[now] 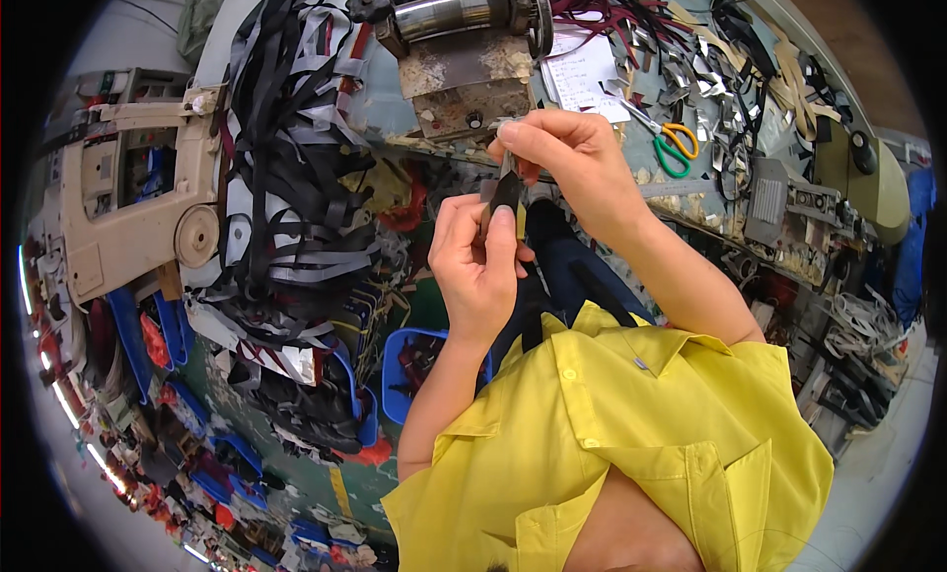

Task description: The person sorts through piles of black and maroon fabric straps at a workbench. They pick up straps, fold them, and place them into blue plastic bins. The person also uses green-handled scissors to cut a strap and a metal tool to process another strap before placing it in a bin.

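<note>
Dark strip (506, 190) held just in front of roller machine (464, 69).
Strip pinched by fingers of left hand (475, 261) and right hand (584, 163); twisting could be caused by uneven pull, slipping by loosened pinch.

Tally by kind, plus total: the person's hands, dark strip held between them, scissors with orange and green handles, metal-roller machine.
Hands: 2 (left hand, right hand)
Dark strip: 1
Scissors: 1 pair
Metal-roller machine: 1
Total: 5

Pale workbench (383, 101) with dark straps (268, 128), paper (580, 74), scissors (659, 131), roller machine (464, 64).
</note>
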A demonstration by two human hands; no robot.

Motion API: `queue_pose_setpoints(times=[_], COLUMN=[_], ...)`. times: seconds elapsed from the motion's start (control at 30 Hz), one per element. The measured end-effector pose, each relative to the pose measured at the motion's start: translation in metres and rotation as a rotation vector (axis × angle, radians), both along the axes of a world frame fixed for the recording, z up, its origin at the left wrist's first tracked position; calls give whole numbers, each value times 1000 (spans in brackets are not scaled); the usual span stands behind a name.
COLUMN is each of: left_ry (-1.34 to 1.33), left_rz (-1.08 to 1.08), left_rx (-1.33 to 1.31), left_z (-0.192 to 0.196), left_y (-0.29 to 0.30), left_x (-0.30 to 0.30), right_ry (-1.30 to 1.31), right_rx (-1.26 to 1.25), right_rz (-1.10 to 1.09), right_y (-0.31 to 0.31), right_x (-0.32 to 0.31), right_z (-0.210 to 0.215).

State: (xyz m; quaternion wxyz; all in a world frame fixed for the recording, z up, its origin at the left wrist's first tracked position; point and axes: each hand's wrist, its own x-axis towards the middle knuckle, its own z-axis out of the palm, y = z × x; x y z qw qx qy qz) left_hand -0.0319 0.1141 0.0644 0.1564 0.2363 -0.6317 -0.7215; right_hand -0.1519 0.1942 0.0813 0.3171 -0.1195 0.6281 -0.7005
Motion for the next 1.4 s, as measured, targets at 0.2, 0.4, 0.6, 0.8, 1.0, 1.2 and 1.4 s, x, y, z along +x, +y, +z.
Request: queue_pose_setpoints(times=[0.2, 0.4, 0.6, 0.8, 1.0, 1.2, 1.4], left_ry=[-140, -308, -356, -312, -436, -420, -497], left_rz=[91, 34, 261, -3, 161, 347, 476], left_rx=[161, 437, 331, 229, 357, 369, 352], left_z=[-3, -47, -85, -90, -83, -42, -35], left_y=[-4, -32, -65, -19, 43, 67, 82], left_x=[-7, -42, -126, -24, 129, 171, 217], right_ry=[-90, -7, -124, -94, -231, -547, -528], right_rx=[49, 27, 168, 271, 281, 11, 71], right_rz=[-43, -109, 3, 97, 273, 321, 330], right_y=[-9, -16, 22, 45, 16, -33, -47], right_x=[-10, -40, -56, -63, -58, -14, 13], right_z=[-21, -48, -57, -98, -116, -105, -100])
